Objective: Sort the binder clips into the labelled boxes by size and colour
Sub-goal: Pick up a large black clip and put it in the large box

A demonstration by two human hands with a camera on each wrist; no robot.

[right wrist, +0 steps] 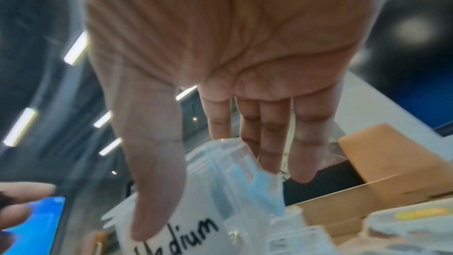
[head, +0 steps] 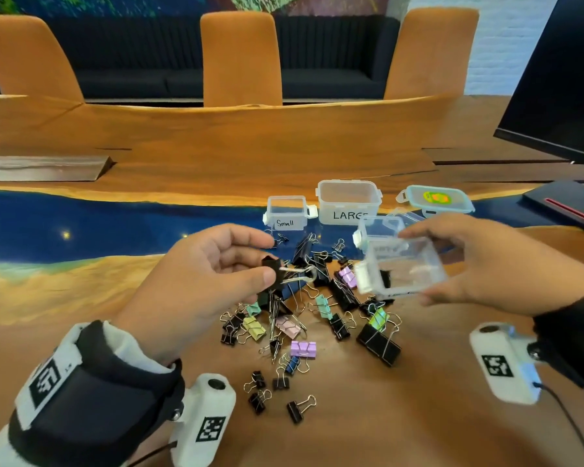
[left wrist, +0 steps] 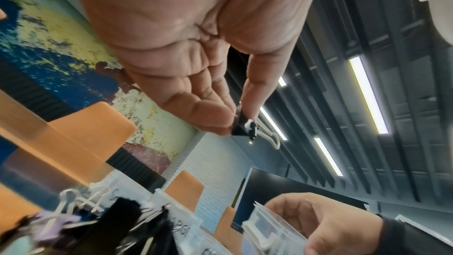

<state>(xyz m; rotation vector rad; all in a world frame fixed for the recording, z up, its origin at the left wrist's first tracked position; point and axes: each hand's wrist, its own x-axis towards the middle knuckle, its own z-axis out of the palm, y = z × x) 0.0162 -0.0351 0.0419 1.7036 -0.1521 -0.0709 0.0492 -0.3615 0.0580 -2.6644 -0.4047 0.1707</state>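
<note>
Binder clip [head: 273,268] pinched in left hand [head: 196,281]; right hand [head: 479,264] grips tilted medium box [head: 402,267] above pile.

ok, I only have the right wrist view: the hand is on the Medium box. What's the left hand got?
Observer: The left hand pinches a black binder clip by its body, above the pile of clips.
Operator: Other boxes?
Observer: The Small box and the Large box stand open beyond the pile; both look empty.
Operator: Medium box off the table?
Observer: Yes. The right hand holds the Medium box tilted in the air over the pile, close to the clip.
</note>
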